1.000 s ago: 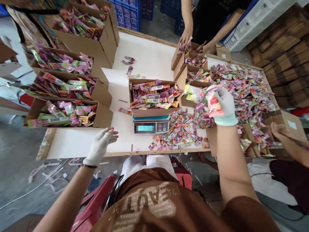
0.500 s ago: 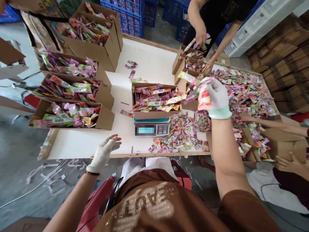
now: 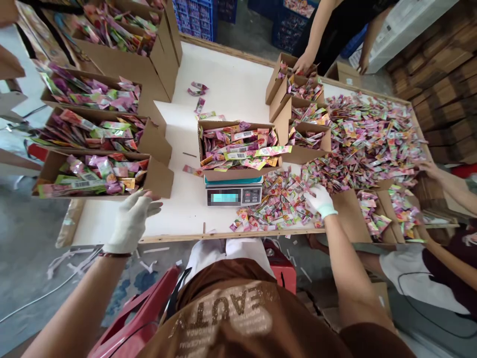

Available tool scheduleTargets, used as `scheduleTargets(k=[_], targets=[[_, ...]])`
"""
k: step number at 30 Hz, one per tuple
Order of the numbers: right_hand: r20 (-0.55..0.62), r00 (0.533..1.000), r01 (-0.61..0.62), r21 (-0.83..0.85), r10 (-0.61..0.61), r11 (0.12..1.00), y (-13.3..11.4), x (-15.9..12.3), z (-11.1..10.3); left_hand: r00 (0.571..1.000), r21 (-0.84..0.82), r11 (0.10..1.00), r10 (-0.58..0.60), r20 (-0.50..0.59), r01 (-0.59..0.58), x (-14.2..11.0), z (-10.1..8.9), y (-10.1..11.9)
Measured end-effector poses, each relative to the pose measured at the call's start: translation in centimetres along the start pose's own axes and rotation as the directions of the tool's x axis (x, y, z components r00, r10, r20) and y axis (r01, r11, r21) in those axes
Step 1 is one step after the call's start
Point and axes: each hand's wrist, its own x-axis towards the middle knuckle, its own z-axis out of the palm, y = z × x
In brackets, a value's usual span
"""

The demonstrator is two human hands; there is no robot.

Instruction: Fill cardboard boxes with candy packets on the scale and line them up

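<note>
A box of candy sachets (image 3: 238,149) sits on a digital scale (image 3: 233,193) in front of me. The slim sachets are pink, purple and green, and a green one juts past the box's right edge. My right hand (image 3: 320,201), in a white glove, is low over a loose heap of sachets (image 3: 286,209) right of the scale. Its fingers reach left among them, loosely spread; I see no sachet gripped. My left hand (image 3: 130,219), also gloved, hovers open above the table's front left, close to a filled box (image 3: 100,174), fingers stretched and holding nothing.
More filled boxes (image 3: 93,132) line the left side. Several boxes (image 3: 298,109) stand at the back right beside a large spread of sachets (image 3: 372,134). A co-worker's hand (image 3: 305,62) is at the back boxes; another person's hand (image 3: 428,169) is at the right. A red chair (image 3: 141,308) is below.
My right hand came down from beside the box to the loose heap, and the sachets it held are no longer in it. My left hand moved left. The view shifted slightly.
</note>
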Motion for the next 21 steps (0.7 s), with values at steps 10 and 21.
scheduleTargets(k=[10,21], targets=[[-0.350,0.936,0.078,0.109,-0.035,0.991,-2.3,2.4,-5.1,0.988,-0.025,0.999,0.028,0.152,-0.024,-0.4,2.9,3.2],[-0.501,0.813,0.464,0.248,-0.297,0.851,-15.0,2.5,-11.4,0.985,-0.049,0.998,0.040,0.169,-0.032,0.1,4.2,4.5]])
